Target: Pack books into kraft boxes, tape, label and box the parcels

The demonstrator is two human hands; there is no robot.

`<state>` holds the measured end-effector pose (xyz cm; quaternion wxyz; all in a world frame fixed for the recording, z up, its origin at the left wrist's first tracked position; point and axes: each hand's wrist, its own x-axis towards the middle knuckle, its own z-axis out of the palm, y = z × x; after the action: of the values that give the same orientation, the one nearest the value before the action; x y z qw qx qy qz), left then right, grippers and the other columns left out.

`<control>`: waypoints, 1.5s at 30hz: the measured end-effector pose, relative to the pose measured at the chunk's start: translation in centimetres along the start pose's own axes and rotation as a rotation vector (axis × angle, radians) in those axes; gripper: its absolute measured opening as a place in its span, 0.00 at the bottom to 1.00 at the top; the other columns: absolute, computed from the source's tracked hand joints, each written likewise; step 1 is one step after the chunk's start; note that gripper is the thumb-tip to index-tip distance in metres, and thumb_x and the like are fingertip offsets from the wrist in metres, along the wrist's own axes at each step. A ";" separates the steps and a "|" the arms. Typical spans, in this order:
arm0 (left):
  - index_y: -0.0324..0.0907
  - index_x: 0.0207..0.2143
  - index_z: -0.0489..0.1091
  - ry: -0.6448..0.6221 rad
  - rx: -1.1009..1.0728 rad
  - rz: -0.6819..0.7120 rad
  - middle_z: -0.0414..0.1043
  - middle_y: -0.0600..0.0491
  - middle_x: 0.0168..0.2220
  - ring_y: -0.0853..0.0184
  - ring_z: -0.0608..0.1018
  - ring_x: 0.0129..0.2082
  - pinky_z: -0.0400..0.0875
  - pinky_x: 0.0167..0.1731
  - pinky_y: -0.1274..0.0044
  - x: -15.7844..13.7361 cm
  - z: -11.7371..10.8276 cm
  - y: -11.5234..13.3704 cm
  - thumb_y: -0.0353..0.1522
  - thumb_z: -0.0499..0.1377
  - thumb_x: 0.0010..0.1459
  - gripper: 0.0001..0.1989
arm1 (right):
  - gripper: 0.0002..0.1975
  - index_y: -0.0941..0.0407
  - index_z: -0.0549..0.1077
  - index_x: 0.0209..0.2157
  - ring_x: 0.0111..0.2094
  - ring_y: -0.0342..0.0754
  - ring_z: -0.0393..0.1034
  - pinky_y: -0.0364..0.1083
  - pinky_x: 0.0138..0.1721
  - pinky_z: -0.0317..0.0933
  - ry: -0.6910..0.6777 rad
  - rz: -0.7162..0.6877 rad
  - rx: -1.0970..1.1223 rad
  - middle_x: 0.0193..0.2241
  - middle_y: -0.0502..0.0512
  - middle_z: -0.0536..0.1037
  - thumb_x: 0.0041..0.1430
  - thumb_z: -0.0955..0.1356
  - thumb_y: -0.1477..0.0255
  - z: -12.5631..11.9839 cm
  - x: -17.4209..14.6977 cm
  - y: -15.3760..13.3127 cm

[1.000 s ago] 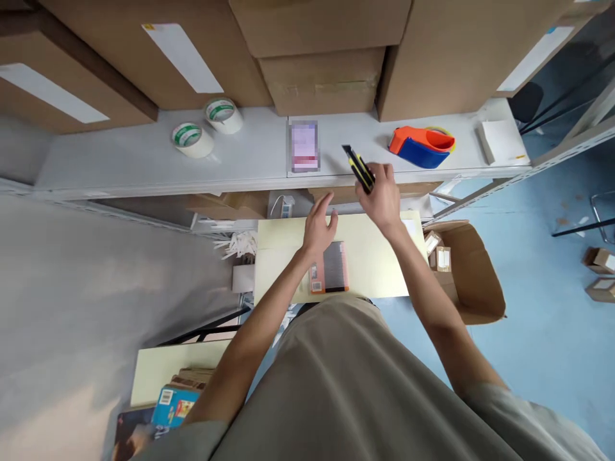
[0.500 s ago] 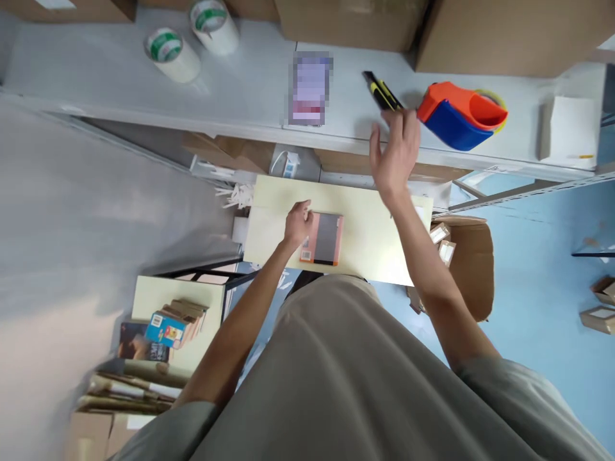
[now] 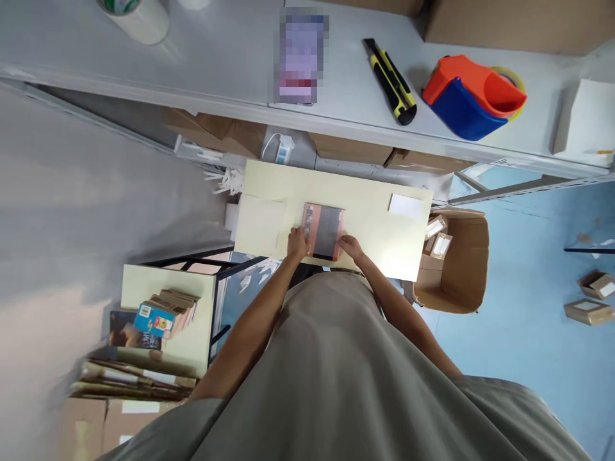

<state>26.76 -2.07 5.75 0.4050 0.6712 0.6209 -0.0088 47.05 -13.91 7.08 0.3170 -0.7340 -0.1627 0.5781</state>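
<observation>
A pinkish-orange book (image 3: 327,232) with a dark grey panel lies flat on the pale yellow table (image 3: 369,192) before me. My left hand (image 3: 298,244) grips its left edge with curled fingers. On the opposite side, my right hand (image 3: 352,246) holds the lower right edge between thumb and fingers. Up on the grey shelf, away from both hands, rests a black-and-yellow utility knife (image 3: 391,82). Right of the knife sits an orange-and-blue tape dispenser (image 3: 473,96).
A white slip (image 3: 405,205) lies on the table's right part. Beside the table stands an open carton (image 3: 464,262) with small boxes inside. A side table (image 3: 192,285) at left bears books. The shelf also carries a tape roll (image 3: 144,22) and a white paper stack (image 3: 586,118).
My right hand has come down from the utility knife on the shelf to the book's right edge. The knife stays on the shelf. My left hand remains at the book's left side.
</observation>
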 end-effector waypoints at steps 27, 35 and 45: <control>0.39 0.62 0.80 -0.406 -0.754 0.058 0.86 0.35 0.50 0.39 0.84 0.60 0.81 0.59 0.51 -4.2 -9.9 8.3 0.81 0.34 0.56 0.67 | 0.27 0.55 0.85 0.48 0.49 0.60 0.84 0.59 0.58 0.77 -0.386 -0.447 0.387 0.46 0.59 0.90 0.56 0.83 0.50 -10.7 -9.5 -10.0; 0.40 0.51 0.84 -0.428 -0.877 0.122 0.88 0.42 0.50 0.42 0.85 0.59 0.77 0.64 0.56 -6.6 -8.2 12.9 0.52 0.83 0.42 0.38 | 0.32 0.55 0.84 0.49 0.53 0.62 0.85 0.60 0.59 0.78 -0.277 -0.375 0.458 0.49 0.62 0.90 0.51 0.84 0.48 -11.7 -9.0 -8.2; 0.41 0.51 0.82 -0.159 -0.486 0.239 0.88 0.43 0.51 0.46 0.86 0.56 0.79 0.61 0.58 -6.1 -3.6 13.8 0.40 0.68 0.62 0.18 | 0.47 0.54 0.74 0.69 0.74 0.65 0.69 0.62 0.71 0.69 0.047 -0.298 0.322 0.72 0.72 0.75 0.57 0.80 0.44 -7.9 -7.0 -6.1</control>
<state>35.19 -3.78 18.64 0.5996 0.6200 0.4874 0.1358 53.42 -15.77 17.37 0.5158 -0.6550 -0.1677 0.5262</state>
